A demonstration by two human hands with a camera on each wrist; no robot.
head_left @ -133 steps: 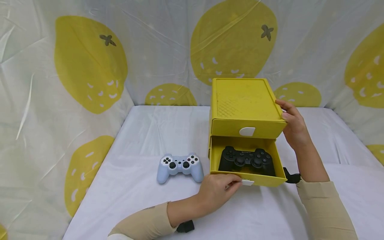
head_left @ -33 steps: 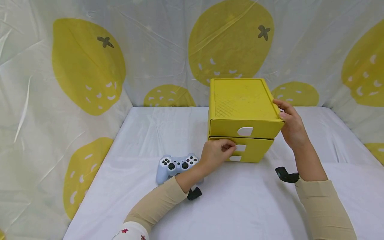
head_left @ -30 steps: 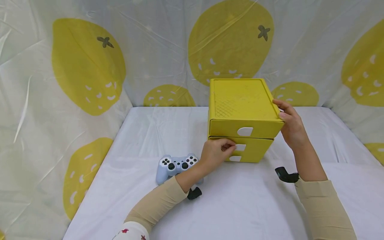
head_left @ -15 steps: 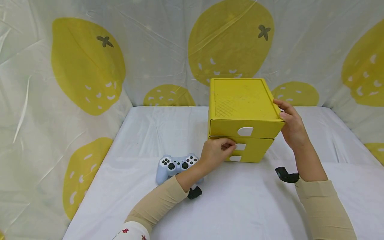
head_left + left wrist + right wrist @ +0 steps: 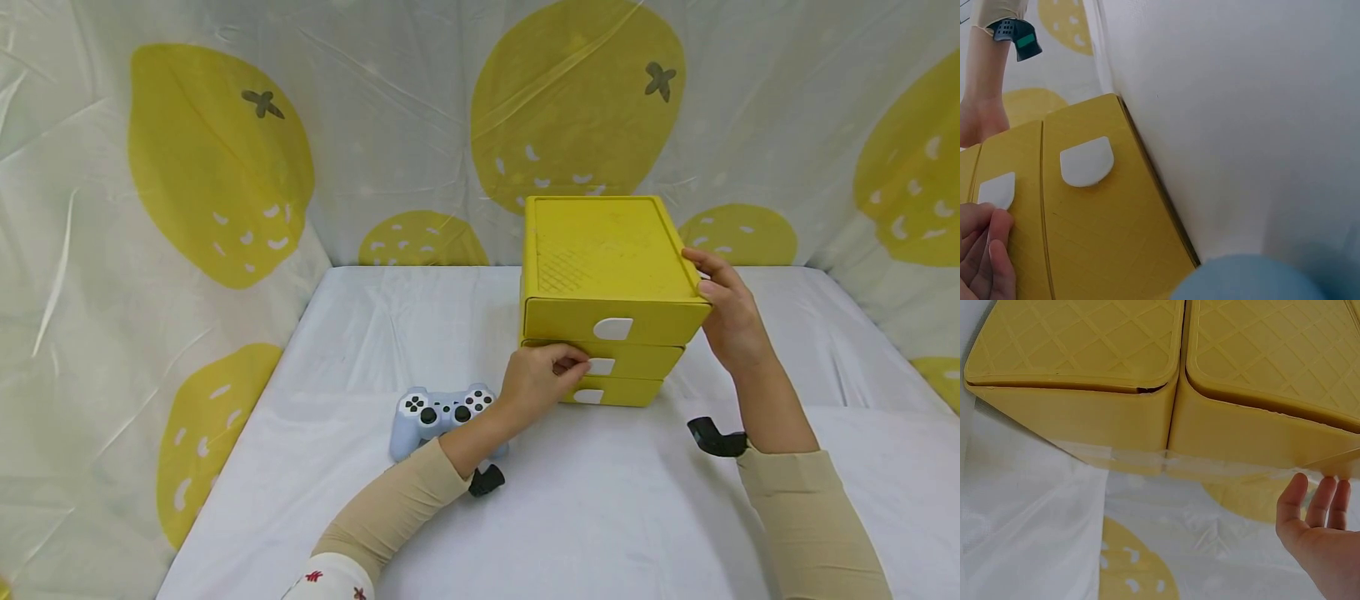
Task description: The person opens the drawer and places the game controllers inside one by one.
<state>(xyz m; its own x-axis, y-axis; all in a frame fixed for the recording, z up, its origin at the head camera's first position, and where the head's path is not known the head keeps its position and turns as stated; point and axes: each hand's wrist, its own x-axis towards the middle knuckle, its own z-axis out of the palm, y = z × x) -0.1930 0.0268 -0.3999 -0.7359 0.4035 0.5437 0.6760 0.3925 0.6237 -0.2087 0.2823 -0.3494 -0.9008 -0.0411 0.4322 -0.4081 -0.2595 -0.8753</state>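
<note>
A yellow drawer box [image 5: 600,250] with stacked drawers stands on the white cloth, all its fronts flush. My left hand [image 5: 536,379] pinches the white handle [image 5: 602,367] of the middle drawer [image 5: 648,362]; in the left wrist view the fingertips meet the edge of that handle [image 5: 999,189]. My right hand [image 5: 733,321] touches the box's right side near its top edge, fingers loosely extended, as the right wrist view also shows of the hand [image 5: 1319,537]. A light blue game controller [image 5: 411,425] lies left of the box, partly covered by my left forearm. The drawers' insides are hidden.
The top drawer [image 5: 562,320] and bottom drawer [image 5: 630,392] have white handles too. A white cloth [image 5: 615,500] covers the table. Behind hangs a curtain [image 5: 405,125] printed with lemons. Black wrist mounts [image 5: 716,437] stick out from both sleeves.
The middle drawer, open earlier with a black controller inside, has been pushed in by my left hand on its handle. My right hand keeps its place on the box's side.
</note>
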